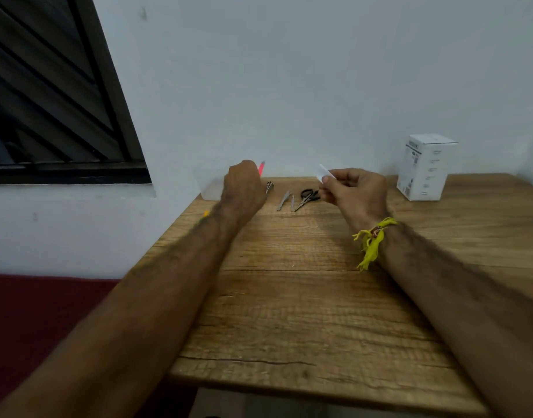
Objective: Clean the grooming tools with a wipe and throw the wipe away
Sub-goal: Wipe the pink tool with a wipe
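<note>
At the far edge of a wooden surface (304, 297), the left hand (244, 188) grips a pink tool (261, 168) while the right hand (354, 190) pinches a white wipe (324, 173); scissors (307, 198) and metal tools (285, 200) lie between. Bringing wipe to tool, then stroking along its length, looks best. Most of the pink tool is hidden; a translucent tub (206, 187) is barely legible.
</note>
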Motion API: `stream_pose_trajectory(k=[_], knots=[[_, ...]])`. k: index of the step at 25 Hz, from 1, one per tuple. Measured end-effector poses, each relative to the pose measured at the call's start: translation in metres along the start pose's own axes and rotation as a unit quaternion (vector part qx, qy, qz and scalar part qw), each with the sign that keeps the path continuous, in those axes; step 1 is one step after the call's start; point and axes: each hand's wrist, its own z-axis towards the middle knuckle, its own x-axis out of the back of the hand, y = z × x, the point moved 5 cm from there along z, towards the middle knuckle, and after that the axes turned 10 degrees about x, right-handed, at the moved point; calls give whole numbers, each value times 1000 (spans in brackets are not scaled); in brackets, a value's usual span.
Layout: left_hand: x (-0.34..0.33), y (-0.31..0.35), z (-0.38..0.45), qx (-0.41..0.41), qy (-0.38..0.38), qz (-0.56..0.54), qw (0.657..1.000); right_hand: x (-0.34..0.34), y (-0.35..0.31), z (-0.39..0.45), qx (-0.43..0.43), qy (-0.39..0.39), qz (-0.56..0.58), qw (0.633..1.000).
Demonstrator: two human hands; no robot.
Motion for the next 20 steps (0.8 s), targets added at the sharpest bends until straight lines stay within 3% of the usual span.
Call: stream_pose_trajectory(k=[2,4,7,14,20], knots=[[-8,0,-13,35,-105,-187,976,-1,1,0,-8,0,15,1000],[-23,0,-41,78,-204,-342,914,-2,3,-2,-9,1,17,1000],[-40,-3,-64,84,-227,-449,860,0,5,0,4,10,12,1000],[-60,5,-60,17,-296,-479,826,-12,15,2,104,29,-84,991],[-59,3,-57,10,-318,-475,821,-13,-7,-1,310,44,-244,918]])
